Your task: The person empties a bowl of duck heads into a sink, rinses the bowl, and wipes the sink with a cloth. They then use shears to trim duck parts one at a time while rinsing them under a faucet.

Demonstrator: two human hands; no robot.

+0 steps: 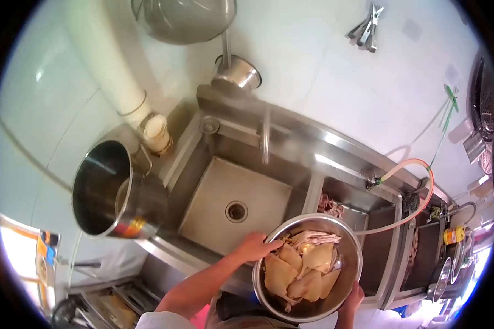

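Observation:
A large round stainless steel bowl [357,241] is held between my two hands over the front edge of the sinks. Several pale yellow pieces of poultry [304,268] with skin on lie in it. My left hand [255,247] grips the rim at the upper left, thumb over the edge. On the lower right side, my right hand [355,297] is closed on the bowl, its fingers partly hidden behind the wall. Just beyond the bowl, dark reddish pieces of meat [330,206] lie in the second sink basin [359,219], partly covered by the rim.
The large sink basin [214,197] has a drain [236,211] and a faucet [265,137]. A tall metal pot [148,203] stands at its left. A hose [431,189] loops over the right basins. White pipe [112,71] and a small metal pot [239,74] are by the wall.

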